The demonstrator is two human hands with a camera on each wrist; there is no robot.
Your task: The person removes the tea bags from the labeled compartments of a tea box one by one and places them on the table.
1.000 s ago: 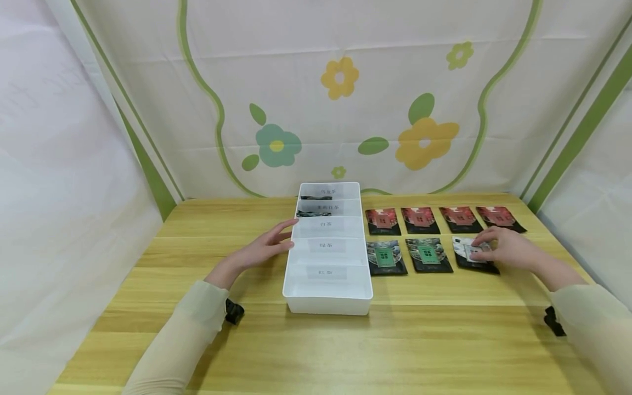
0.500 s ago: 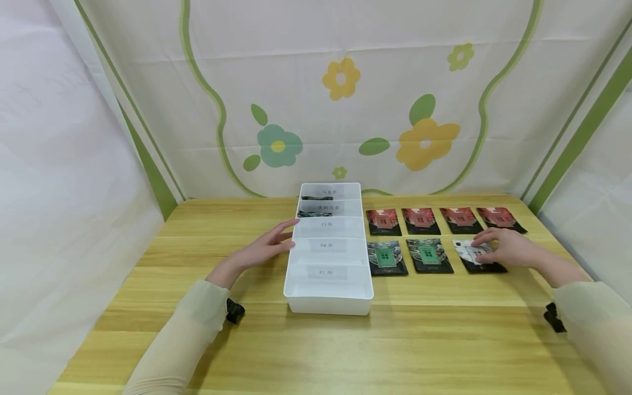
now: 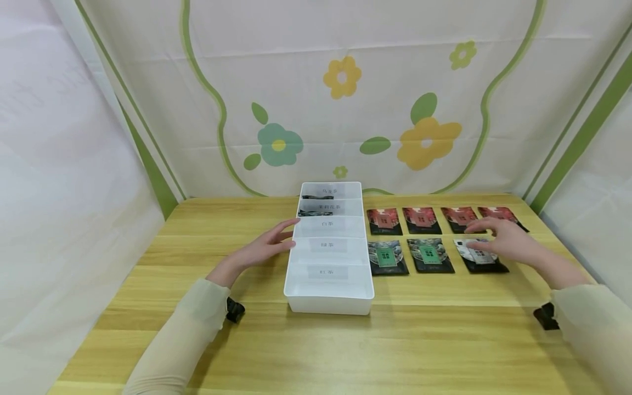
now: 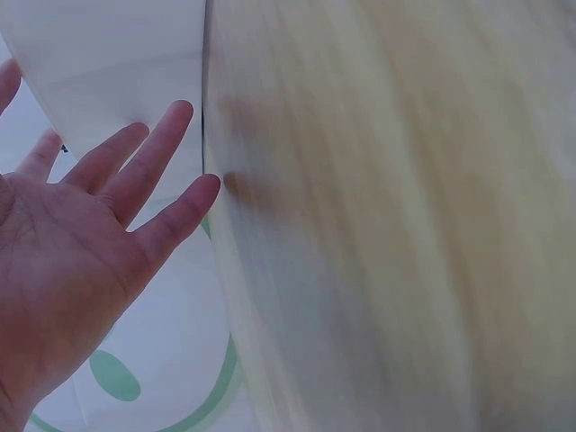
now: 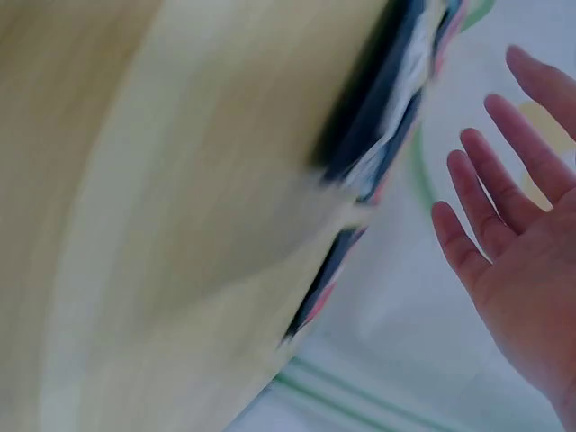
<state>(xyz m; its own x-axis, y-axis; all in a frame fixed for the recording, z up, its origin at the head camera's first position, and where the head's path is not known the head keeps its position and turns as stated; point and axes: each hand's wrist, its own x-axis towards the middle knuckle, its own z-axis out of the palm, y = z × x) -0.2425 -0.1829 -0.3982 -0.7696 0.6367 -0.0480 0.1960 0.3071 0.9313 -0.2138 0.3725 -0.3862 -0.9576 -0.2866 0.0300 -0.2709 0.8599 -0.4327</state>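
My left hand (image 3: 261, 249) rests its extended fingertips on the left rim of a long white divided box (image 3: 329, 305). In the left wrist view its fingers are spread. Over on the right, my right hand (image 3: 506, 241) hovers above a black-and-white tea sachet (image 3: 486, 267), fingers loosely bent, nothing held. The right wrist view has that hand's fingers (image 5: 486, 211) apart and raised off the table. Two green-labelled tea sachets (image 3: 387, 257) lie left of the white one, in the same row.
Several red tea sachets (image 3: 423, 219) form a row behind. Dark packets (image 3: 316, 213) sit in the box's two far compartments; paper labels mark each compartment. The wooden table (image 3: 326, 351) ends at a flowered cloth backdrop (image 3: 316, 120), with cloth walls at both sides.
The white tea sachet has shifted slightly right and straightened into line. My right hand has let go and lifted a little off it. The left hand stays at the box.
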